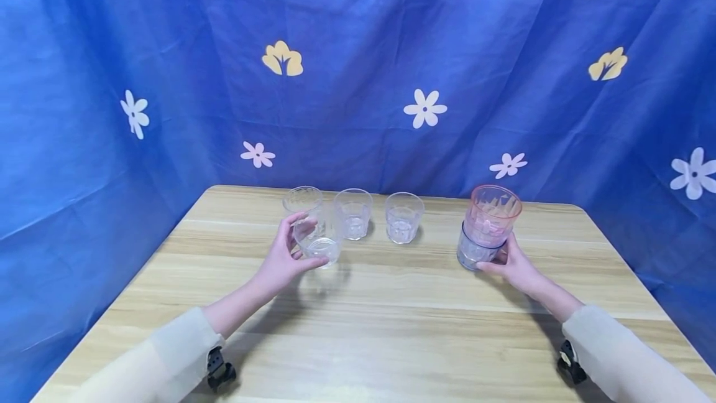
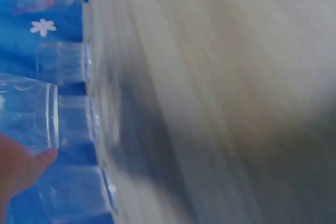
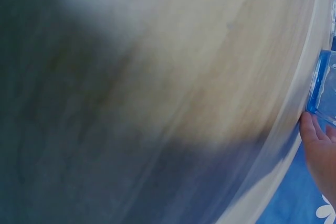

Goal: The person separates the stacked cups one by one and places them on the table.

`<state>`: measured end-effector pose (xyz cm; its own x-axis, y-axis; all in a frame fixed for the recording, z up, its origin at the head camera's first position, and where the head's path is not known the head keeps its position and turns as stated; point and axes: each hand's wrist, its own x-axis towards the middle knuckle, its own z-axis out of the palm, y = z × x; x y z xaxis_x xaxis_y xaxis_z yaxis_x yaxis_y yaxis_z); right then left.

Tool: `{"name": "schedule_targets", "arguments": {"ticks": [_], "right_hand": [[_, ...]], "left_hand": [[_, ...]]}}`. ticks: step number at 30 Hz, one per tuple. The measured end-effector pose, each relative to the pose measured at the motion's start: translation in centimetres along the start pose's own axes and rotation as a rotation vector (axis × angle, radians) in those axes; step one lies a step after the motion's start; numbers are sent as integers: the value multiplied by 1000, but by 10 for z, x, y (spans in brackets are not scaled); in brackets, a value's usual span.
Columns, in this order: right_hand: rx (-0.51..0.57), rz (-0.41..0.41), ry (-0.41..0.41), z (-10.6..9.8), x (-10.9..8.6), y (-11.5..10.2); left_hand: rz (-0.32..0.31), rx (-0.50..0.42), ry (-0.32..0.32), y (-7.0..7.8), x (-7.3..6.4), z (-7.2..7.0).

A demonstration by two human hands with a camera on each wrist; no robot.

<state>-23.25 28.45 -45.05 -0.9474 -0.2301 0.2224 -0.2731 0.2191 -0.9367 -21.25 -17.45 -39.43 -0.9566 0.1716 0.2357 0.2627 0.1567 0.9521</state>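
My left hand [image 1: 284, 255] grips a clear glass [image 1: 325, 246] by its side, thumb near the base. In the left wrist view that glass [image 2: 26, 111] is held off the table, with a thumb at its bottom edge. At the right, my right hand [image 1: 517, 268] holds a blue-tinted glass [image 1: 472, 254] low on its side, its fingers by the base. A pink-rimmed glass [image 1: 492, 216] sits upright in the blue one, its upper part standing out. The right wrist view shows the blue base [image 3: 318, 85] at the tabletop beside my fingertips.
Three more clear glasses stand along the back of the wooden table [image 1: 358, 341]: a left one [image 1: 302, 196] partly behind the held glass, a middle one [image 1: 355, 211] and a right one [image 1: 404, 217]. A blue patterned curtain [image 1: 347, 111] hangs behind and at both sides.
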Motion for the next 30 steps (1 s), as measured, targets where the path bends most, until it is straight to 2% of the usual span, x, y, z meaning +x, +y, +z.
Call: {"name": "schedule_targets", "arguments": {"ticks": [6, 12, 21, 30], "right_hand": [[-8, 10, -4, -2, -1, 0], [-42, 32, 3, -3, 0, -1], [-43, 44, -1, -3, 3, -1], [-41, 31, 4, -3, 3, 1]], "left_hand": [[-45, -4, 13, -15, -4, -20], [-79, 23, 42, -25, -7, -32], [-101, 53, 60, -35, -10, -39], [-119, 59, 55, -38, -8, -42]]}}
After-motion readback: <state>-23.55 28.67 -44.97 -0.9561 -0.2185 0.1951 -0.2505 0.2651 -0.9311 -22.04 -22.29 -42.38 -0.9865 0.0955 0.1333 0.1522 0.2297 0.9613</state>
